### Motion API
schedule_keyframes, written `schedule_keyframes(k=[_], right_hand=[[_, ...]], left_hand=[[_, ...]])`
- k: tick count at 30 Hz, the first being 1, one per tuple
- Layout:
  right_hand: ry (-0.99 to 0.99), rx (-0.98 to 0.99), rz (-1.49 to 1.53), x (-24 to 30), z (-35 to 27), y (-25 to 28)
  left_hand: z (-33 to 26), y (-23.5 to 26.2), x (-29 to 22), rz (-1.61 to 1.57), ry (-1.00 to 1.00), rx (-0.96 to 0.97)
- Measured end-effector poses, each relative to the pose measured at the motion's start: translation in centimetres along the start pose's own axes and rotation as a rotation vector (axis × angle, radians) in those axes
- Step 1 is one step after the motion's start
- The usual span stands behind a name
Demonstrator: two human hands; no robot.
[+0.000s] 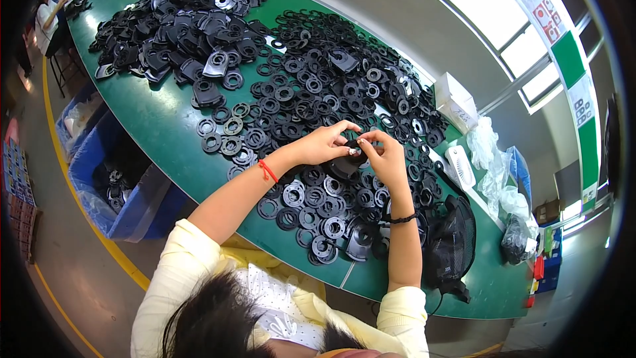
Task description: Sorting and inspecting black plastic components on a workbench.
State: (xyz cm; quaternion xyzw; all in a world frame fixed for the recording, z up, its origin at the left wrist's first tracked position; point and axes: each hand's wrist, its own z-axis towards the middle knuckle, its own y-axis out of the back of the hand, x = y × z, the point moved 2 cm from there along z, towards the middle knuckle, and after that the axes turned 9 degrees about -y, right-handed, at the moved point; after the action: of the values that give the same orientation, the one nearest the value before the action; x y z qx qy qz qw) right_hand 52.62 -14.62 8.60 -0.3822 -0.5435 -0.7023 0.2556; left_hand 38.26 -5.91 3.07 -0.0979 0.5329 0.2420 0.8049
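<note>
Both hands meet over the table with fingertips close together. My left hand (324, 144), a red cord on its wrist, is closed in a pinch at a dark plastic part (344, 168). My right hand (386, 158), with a black band on the wrist, pinches the same part from the other side. Fingers hide much of the part, so its full shape cannot be made out. Around and under the hands lie many loose black plastic rings (293, 194). Near the front edge lies a black part with a flat plate and a round opening (361, 242).
A heap of black plate-like parts (179, 33) covers the table's far left. The green table (165, 136) also bears a black mesh bag (454, 242), a white fan (460, 166) and a white box (456, 103). Blue bins (136, 209) stand left; another person (50, 20) sits far left.
</note>
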Motion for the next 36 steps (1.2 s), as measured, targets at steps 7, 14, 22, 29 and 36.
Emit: schedule_keyframes(k=[7, 14, 22, 29, 36], right_hand=[[-0.086, -0.013, 0.014, 0.7, -0.1, 0.4], [-0.055, -0.036, -0.011, 0.1, -0.1, -0.1], [0.026, -0.080, -0.006, -0.4, -0.1, -0.7], [-0.137, -0.081, 0.338, 0.0, 0.0, -0.2], [-0.106, 0.153, 0.429, 1.3, -0.4, -0.7]], left_hand=[[0.1, 0.3, 0.0, -0.022, -0.036, -0.079], [-0.1, 0.3, -1.0, 0.140, -0.090, -0.141], [0.1, 0.2, -1.4, 0.265, -0.096, -0.206], [0.5, 0.8, -0.7, -0.186, 0.059, -0.420], [0.6, 1.1, 0.1, -0.343, 0.019, -0.358]])
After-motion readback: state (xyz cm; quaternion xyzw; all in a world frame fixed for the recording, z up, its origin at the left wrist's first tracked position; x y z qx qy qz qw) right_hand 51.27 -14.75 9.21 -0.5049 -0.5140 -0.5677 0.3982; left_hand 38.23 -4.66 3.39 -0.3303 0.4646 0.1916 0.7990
